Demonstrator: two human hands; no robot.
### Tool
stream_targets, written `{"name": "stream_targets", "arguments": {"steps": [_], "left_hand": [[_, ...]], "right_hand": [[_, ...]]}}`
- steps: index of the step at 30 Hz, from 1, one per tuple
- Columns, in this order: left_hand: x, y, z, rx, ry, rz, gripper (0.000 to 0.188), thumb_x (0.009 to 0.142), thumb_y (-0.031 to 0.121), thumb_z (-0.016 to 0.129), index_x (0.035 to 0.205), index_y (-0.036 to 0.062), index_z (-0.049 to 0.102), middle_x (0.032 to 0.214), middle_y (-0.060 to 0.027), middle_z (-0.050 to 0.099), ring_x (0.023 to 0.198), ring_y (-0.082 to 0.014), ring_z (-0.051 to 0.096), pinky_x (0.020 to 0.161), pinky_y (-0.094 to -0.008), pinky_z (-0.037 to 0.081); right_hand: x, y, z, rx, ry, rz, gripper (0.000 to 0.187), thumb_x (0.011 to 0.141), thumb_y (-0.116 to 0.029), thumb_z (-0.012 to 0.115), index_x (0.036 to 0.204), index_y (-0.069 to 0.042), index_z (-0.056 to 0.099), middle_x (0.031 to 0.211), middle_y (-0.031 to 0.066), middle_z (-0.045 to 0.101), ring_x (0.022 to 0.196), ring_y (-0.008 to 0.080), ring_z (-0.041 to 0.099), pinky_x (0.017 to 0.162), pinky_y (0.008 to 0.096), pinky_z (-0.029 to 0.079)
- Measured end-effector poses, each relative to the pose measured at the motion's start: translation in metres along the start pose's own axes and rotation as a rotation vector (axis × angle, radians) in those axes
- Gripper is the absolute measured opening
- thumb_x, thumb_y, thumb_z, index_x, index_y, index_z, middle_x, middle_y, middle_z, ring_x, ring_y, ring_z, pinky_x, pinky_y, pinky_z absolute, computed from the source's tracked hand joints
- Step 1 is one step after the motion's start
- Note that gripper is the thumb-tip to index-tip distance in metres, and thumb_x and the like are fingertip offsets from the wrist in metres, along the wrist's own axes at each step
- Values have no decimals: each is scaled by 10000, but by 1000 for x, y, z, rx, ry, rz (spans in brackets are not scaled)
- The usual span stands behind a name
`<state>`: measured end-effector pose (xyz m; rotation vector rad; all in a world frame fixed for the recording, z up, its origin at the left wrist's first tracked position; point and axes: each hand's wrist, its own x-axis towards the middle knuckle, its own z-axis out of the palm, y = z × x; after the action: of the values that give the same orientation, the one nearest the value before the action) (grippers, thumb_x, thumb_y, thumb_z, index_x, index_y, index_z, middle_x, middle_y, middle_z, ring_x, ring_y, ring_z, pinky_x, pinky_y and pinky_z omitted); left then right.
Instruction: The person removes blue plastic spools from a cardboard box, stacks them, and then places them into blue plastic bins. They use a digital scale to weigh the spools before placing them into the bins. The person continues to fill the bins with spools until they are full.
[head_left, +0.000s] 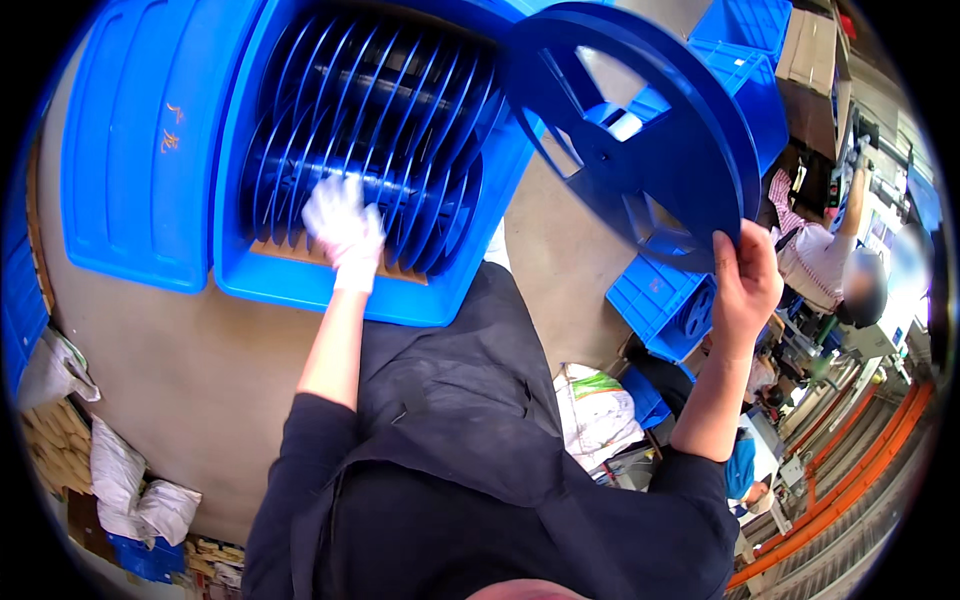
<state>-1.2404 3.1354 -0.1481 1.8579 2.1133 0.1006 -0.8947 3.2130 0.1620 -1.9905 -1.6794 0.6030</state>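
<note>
My right hand (746, 278), bare, pinches the rim of a large dark blue plastic reel (655, 150). The reel is held up and tilted on the right, with open windows around its hub. My left hand (345, 225), in a white glove, is over the near side of several dark reels (375, 130) standing on edge in a row. Motion smears its fingers, so I cannot make out whether they touch a reel. Those reels fill a blue plastic bin (330, 296), with a strip of brown cardboard (290, 252) under them.
Left of the bin is a blue lid (140, 150). Blue crates (655, 300) stand at right, one holding reels. White sacks (600, 415) lie near my right side, others (135, 485) at lower left. A co-worker (820, 255) is at a bench far right.
</note>
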Motion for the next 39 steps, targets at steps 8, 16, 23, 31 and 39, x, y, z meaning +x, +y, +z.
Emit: {"name": "stream_targets", "arguments": {"steps": [8,16,23,31,39], "left_hand": [[117,95,48,113,-271,911,578,958,532,422,1488,352,283,1595,39,169,1479,-224,112,1206,-458,28],[124,96,46,300,-388,930,466,949,247,507,1393,374,446,1577,18,242,1464,-213,194,1199,-497,73],[135,82,59,-16,-198,982,491,898,108,555,1303,376,488,1541,52,322,1453,-190,228,1199,-519,84],[134,80,63,277,-306,991,545,906,75,538,1338,398,457,1569,70,253,1459,-182,207,1200,-521,80],[131,81,68,216,-289,972,566,899,49,538,1330,409,466,1564,62,268,1459,-193,211,1199,-513,100]], "right_hand": [[46,-14,22,-452,-429,-1187,177,686,-52,682,857,-66,640,852,87,668,837,258,675,802,399,561],[45,11,52,-317,-655,-1282,141,779,-87,653,898,-91,577,865,53,641,842,204,670,824,354,562],[48,16,47,-317,-723,-1343,101,814,-135,632,898,-90,598,889,61,659,862,212,678,826,355,563],[44,25,49,-293,-801,-1374,106,824,-129,617,910,-71,595,922,83,671,913,229,676,888,382,554],[45,46,81,-289,-763,-1419,166,798,-119,642,947,-77,579,985,84,665,967,233,661,921,387,540]]}}
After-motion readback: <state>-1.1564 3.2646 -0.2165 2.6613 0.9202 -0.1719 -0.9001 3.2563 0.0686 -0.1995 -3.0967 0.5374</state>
